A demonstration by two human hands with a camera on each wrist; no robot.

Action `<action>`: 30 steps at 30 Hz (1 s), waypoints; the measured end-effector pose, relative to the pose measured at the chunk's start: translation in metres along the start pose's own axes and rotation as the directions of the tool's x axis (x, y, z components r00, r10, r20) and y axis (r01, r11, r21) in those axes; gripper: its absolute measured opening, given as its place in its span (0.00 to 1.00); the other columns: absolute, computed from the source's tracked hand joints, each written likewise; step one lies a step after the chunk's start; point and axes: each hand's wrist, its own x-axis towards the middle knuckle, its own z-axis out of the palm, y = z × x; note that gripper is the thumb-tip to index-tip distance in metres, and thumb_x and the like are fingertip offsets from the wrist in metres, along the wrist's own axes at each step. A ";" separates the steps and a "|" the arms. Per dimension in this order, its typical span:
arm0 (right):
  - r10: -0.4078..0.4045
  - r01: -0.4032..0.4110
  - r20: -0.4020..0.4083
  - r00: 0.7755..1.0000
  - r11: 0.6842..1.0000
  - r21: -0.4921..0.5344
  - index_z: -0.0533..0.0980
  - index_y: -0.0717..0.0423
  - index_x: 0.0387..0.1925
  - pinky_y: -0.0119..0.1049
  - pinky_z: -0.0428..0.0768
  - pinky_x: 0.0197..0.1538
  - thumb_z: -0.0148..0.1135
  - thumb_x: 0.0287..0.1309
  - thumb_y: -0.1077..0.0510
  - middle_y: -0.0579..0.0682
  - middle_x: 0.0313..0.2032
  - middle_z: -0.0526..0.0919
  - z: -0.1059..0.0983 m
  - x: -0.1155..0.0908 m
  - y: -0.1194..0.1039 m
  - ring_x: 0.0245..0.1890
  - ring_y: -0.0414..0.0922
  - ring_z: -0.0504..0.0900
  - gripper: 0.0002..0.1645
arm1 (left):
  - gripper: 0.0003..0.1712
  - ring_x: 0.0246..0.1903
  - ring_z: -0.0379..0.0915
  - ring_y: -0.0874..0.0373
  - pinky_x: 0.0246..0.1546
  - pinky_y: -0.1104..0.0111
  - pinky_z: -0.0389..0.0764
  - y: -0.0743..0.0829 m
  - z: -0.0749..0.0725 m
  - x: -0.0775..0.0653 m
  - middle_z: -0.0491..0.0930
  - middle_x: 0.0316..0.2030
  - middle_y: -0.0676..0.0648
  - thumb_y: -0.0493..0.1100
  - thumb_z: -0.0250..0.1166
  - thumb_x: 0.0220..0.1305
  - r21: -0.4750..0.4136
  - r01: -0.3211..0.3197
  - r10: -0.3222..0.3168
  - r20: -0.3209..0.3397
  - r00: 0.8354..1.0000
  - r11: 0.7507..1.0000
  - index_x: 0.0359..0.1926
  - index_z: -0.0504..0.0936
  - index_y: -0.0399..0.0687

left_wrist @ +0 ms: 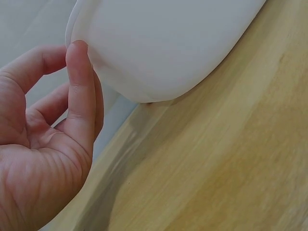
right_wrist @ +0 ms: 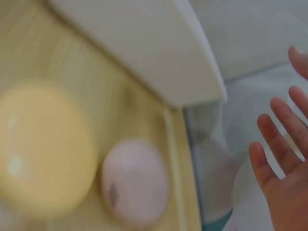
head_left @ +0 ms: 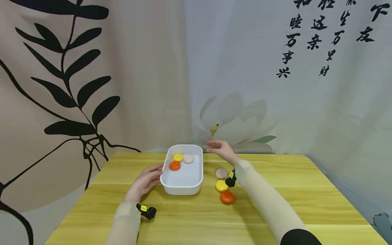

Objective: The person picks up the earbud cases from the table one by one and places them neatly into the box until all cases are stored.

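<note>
In the head view, a white tub (head_left: 185, 182) holds a yellow disc (head_left: 178, 157), a pale pink disc (head_left: 188, 159) and an orange disc (head_left: 175, 165). My left hand (head_left: 146, 182) touches the tub's left side near the rim. The left wrist view shows its fingertips against the outer wall (left_wrist: 144, 53). Beyond the tub's far right corner, my right hand (head_left: 223, 150) hovers with nothing in it; its fingers (right_wrist: 281, 144) are spread in the right wrist view. Nearer me lie a second pale pink disc (head_left: 221, 173), yellow disc (head_left: 221, 185) and orange disc (head_left: 227, 197).
The wooden table (head_left: 306, 190) spreads out on both sides of the tub. A printed curtain (head_left: 153, 68) hangs right behind its far edge. Each wrist carries a small black camera, the left one (head_left: 148, 212) and the right one (head_left: 231, 180).
</note>
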 end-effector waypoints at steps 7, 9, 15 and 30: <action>0.041 -0.043 0.046 0.998 0.998 0.036 0.72 0.63 0.62 0.52 0.70 0.62 0.68 0.58 0.59 0.61 0.59 0.75 -0.019 -0.026 0.028 0.60 0.59 0.72 0.31 | 0.32 0.33 0.77 0.58 0.35 0.71 0.80 0.000 -0.004 -0.002 0.79 0.48 0.40 0.35 0.57 0.70 0.015 -0.003 0.003 0.001 1.000 1.000 0.71 0.59 0.34; 0.058 -0.060 0.060 0.997 0.998 0.032 0.72 0.62 0.62 0.52 0.69 0.63 0.68 0.58 0.59 0.60 0.60 0.74 -0.021 -0.033 0.034 0.61 0.59 0.71 0.31 | 0.32 0.32 0.77 0.58 0.35 0.71 0.81 0.000 -0.004 -0.003 0.79 0.48 0.40 0.35 0.58 0.69 0.015 0.004 -0.004 -0.005 1.000 1.000 0.71 0.59 0.34; 0.091 -0.096 0.129 0.987 0.995 0.038 0.69 0.66 0.63 0.51 0.68 0.63 0.66 0.59 0.61 0.65 0.62 0.70 -0.021 -0.049 0.054 0.62 0.58 0.70 0.32 | 0.33 0.31 0.77 0.61 0.35 0.72 0.80 0.001 -0.003 -0.004 0.80 0.47 0.41 0.36 0.59 0.69 0.005 0.017 -0.017 -0.006 1.000 1.000 0.71 0.59 0.34; 0.077 -0.096 0.222 0.972 0.992 0.079 0.69 0.70 0.62 0.46 0.69 0.63 0.69 0.56 0.61 0.63 0.60 0.74 -0.021 -0.063 0.080 0.60 0.54 0.73 0.35 | 0.34 0.31 0.77 0.60 0.34 0.73 0.80 0.001 0.001 -0.005 0.80 0.46 0.42 0.37 0.59 0.69 0.006 0.018 -0.018 0.011 1.000 1.000 0.72 0.59 0.35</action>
